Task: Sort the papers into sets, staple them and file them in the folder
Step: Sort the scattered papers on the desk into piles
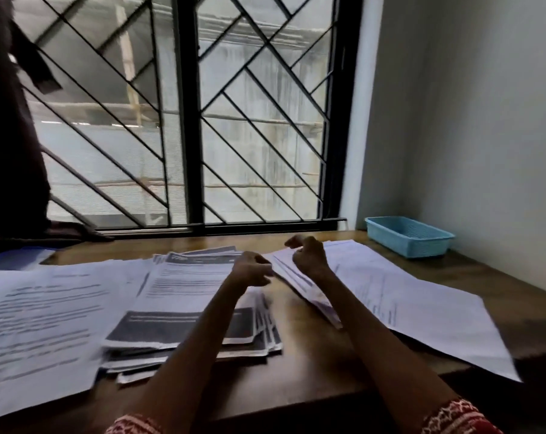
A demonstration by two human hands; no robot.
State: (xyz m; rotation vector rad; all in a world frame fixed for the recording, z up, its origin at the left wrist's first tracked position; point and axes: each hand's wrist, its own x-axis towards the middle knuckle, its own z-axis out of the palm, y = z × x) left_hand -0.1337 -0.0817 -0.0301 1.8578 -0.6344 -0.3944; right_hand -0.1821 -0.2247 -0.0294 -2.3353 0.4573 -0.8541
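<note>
Papers [187,308] lie in fanned stacks on the desk [312,364]. Both hands hold a sheaf [300,286] tilted on edge, long axis running away leftward: left hand [253,270] and right hand [307,256] clamped on it. Blue basket [408,236] beyond, contents hidden.

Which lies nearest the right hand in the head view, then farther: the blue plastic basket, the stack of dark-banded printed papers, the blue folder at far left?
1. Stack of dark-banded printed papers, left of the right hand.
2. Blue plastic basket, right, by the wall.
3. Blue folder, far left edge.
</note>
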